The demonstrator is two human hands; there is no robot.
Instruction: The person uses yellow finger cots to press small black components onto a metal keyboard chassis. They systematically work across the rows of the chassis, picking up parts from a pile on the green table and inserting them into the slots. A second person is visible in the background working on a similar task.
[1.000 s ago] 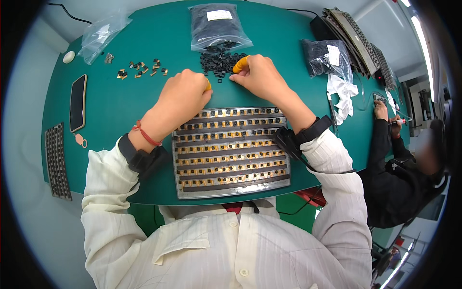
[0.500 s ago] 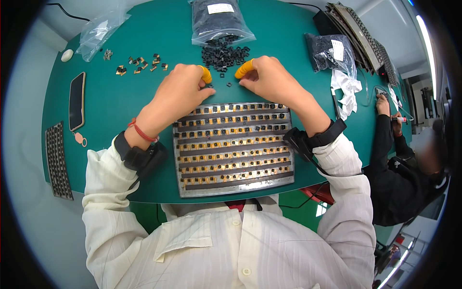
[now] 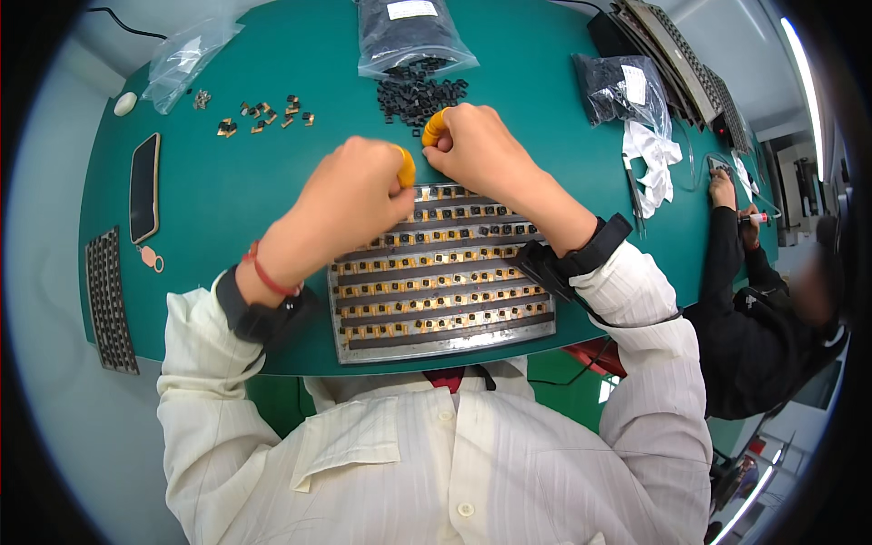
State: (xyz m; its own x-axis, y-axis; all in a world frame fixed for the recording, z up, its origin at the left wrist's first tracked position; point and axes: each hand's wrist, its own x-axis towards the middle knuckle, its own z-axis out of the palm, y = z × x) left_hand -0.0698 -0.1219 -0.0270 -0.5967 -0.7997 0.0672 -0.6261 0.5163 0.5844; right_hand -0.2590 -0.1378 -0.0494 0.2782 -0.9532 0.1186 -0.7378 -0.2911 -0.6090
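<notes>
Green tabletop (image 3: 227, 209) fills the head view. Both the left hand (image 3: 350, 195) and right hand (image 3: 472, 150), in orange fingertip covers, curl together at the far edge of the metal tray (image 3: 440, 272); whether they pinch anything, I cannot tell. Loose black parts (image 3: 418, 91) lie just beyond, handy for picking. A phone (image 3: 143, 186) rests far left.

Tray at the near table edge, loose parts behind it

The tray (image 3: 445, 272) lies on the table (image 3: 236, 191) before the person; both hands, left hand (image 3: 350, 200) and right hand (image 3: 472, 150), meet over its far edge. Behind them sits a pile of small parts (image 3: 418, 94) spilling from a bag (image 3: 409, 36) (farther back). A phone (image 3: 143, 186) lies left, a second bag (image 3: 618, 86) right, a co-worker's hand (image 3: 724, 189) beyond it
</notes>
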